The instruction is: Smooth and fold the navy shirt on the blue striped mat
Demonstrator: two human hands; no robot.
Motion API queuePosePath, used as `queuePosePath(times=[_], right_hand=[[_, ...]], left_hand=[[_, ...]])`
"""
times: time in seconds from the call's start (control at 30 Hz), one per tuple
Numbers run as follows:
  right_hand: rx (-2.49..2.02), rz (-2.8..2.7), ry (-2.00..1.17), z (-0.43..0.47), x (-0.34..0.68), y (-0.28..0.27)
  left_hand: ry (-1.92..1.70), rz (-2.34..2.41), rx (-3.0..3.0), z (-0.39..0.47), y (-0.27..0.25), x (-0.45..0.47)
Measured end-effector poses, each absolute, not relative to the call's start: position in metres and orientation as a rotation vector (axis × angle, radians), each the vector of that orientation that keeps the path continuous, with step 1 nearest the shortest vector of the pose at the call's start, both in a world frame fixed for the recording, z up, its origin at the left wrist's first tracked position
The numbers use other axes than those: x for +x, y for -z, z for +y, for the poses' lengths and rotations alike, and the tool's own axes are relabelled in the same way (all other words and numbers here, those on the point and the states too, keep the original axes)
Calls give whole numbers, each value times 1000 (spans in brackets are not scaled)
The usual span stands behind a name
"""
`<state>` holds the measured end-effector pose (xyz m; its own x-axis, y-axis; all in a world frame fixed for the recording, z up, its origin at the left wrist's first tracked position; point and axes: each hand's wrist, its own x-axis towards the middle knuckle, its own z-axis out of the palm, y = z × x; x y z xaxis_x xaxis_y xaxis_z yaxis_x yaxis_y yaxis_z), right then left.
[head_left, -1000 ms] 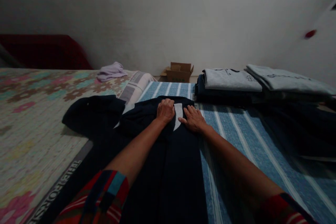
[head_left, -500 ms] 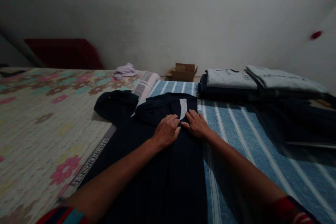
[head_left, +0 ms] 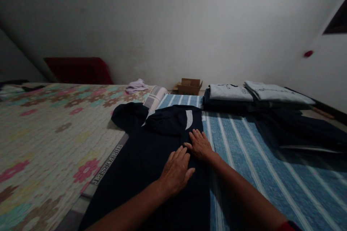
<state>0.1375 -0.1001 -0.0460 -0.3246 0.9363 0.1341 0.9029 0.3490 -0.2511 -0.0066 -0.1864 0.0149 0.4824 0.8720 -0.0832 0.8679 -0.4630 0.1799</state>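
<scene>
Lower centre of frame: left hand (head_left: 176, 169) and right hand (head_left: 200, 145) lie open, grasping nothing, on the navy garment (head_left: 148, 158); uneven pressure could drag creases into it.

Left forearm (head_left: 135, 204) slants in from the lower left, left hand (head_left: 176, 170) palm down, fingers extended, thumb splayed, right forearm (head_left: 241, 184) angles in from the lower right, right hand (head_left: 200, 145) lies flat farther forward, thumb pointing inward
</scene>
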Motion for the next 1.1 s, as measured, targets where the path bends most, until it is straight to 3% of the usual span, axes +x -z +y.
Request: queuePosePath(times=[0.37,0.6,1.1], right_hand=[[-1653,-2374,-211,-132,134,31],[-1672,-2395,-259,-157,138,40],[-1677,-2347,-324,-197,129,36]], left_hand=[[72,1529,2454,-215,-5,-11],[151,1308,2424,-248,-16,-15],[37,1193,2469,-294,-13,-18]])
